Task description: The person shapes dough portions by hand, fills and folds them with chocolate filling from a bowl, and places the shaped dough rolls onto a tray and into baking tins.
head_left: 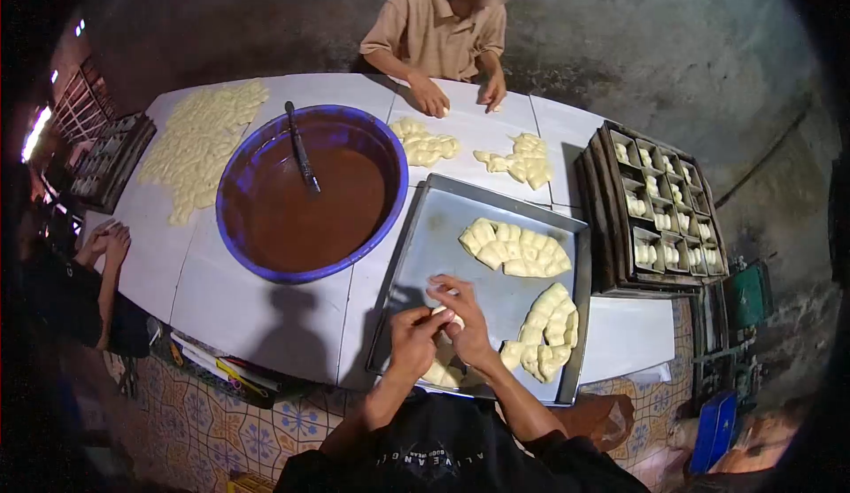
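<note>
Over the near left part of a metal tray (425, 254), my left hand (414, 341) and my right hand (467, 323) come together around a small pale piece of dough (450, 318). Fingers of both hands are closed on it and cover most of it. Below my hands, another clump of dough (441, 374) lies in the tray, partly hidden. To their right, a strip of cut dough pieces (545, 329) rests along the tray's side. A further cluster of cut dough (516, 248) lies toward the far end.
A purple basin (232, 249) of brown liquid, a dark-handled utensil (303, 147) in it, stands left. Stacked molds (660, 205) holding dough are at right. Across the table, a person (443, 41) handles dough near two dough piles. Another person's hands (108, 243) rest at far left.
</note>
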The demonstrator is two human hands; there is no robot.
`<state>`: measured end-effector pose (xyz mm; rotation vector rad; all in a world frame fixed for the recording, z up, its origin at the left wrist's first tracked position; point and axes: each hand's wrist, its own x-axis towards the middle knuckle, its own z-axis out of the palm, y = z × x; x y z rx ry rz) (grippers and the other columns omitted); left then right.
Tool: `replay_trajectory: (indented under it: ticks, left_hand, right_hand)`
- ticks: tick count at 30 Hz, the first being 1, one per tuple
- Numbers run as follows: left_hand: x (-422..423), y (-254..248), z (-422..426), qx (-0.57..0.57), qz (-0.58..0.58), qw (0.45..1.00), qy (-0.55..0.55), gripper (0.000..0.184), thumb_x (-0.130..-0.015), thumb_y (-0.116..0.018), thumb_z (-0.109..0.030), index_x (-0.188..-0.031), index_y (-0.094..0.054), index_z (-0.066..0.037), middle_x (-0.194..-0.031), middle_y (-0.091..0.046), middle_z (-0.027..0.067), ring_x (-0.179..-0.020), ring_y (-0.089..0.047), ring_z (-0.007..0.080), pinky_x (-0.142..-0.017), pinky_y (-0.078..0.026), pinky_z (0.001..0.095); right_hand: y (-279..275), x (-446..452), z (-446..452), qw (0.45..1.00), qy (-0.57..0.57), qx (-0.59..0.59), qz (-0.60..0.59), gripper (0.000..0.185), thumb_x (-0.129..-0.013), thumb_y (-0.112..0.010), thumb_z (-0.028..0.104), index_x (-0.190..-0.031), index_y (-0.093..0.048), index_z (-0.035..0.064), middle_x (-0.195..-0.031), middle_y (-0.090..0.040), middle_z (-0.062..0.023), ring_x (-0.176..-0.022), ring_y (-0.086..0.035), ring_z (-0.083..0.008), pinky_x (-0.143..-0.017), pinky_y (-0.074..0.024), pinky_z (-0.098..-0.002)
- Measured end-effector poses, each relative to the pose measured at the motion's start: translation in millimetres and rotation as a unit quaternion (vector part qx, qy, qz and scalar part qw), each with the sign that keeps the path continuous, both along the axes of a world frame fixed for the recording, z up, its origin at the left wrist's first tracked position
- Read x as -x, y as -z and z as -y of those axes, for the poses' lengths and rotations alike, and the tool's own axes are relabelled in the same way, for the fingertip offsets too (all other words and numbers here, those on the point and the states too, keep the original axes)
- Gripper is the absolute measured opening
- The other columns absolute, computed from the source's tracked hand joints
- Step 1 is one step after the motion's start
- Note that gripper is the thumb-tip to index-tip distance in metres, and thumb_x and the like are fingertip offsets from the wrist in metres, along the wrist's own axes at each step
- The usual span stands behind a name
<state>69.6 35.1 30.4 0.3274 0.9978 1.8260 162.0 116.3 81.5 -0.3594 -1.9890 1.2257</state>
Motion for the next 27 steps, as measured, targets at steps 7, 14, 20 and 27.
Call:
replay_trajectory:
  ticks: [7, 14, 20, 27]
  left_hand:
    - [41.0, -57.4, -5.7, -0.338, 0.226, 0.864, 0.297, 0.129, -0.058, -0.068, -0.078, -0.146, -0.021, 0.005, -0.146, -0.035, 0.0220, -0.131, -0.040, 0.0320, -0.108, -0.034, 0.0422]
    - [196.1, -92.9, -58.0, 0.341, -0.579, 0.740, -0.026, 0.070, -0.097, -0.032, -0.058, -0.099, -0.066, 0.004, -0.095, -0.067, 0.0219, -0.094, -0.065, 0.0359, -0.084, -0.049, 0.0457]
    - [203.5, -70.9, -49.2, 0.440, -0.555, 0.697, 0.115, 0.082, -0.095, -0.020, -0.064, -0.100, -0.069, 0.001, -0.106, -0.063, 0.0289, -0.111, -0.055, 0.0447, -0.099, -0.037, 0.0498]
    - [113.2, -74.7, -16.5, 0.093, -0.031, 0.986, 0.135, 0.091, -0.094, -0.021, -0.069, -0.132, -0.047, 0.009, -0.123, -0.058, 0.0228, -0.109, -0.059, 0.0288, -0.092, -0.046, 0.0366]
  right_hand:
    - [18.8, 10.1, -11.5, 0.929, -0.144, 0.340, -0.013, 0.114, -0.064, -0.081, 0.054, -0.148, -0.021, 0.0033, -0.144, -0.035, -0.0137, -0.125, -0.041, -0.0248, -0.100, -0.0372, -0.0372]
    - [58.3, 16.7, -14.2, 0.915, -0.163, 0.363, -0.071, 0.122, -0.067, -0.080, 0.054, -0.153, 0.001, 0.0265, -0.151, -0.023, -0.0089, -0.119, -0.044, -0.0201, -0.086, -0.0499, -0.0338]
    - [65.1, 16.0, -15.0, 0.913, -0.109, 0.392, -0.019, 0.108, -0.076, -0.076, 0.049, -0.153, -0.007, 0.0191, -0.150, -0.028, -0.0083, -0.117, -0.047, -0.0187, -0.087, -0.0490, -0.0343]
    - [87.8, 27.4, -12.3, 0.768, -0.122, 0.619, -0.111, 0.046, -0.097, -0.054, 0.023, -0.136, -0.041, 0.0034, -0.119, -0.057, -0.0113, -0.096, -0.059, -0.0187, -0.081, -0.0523, -0.0305]
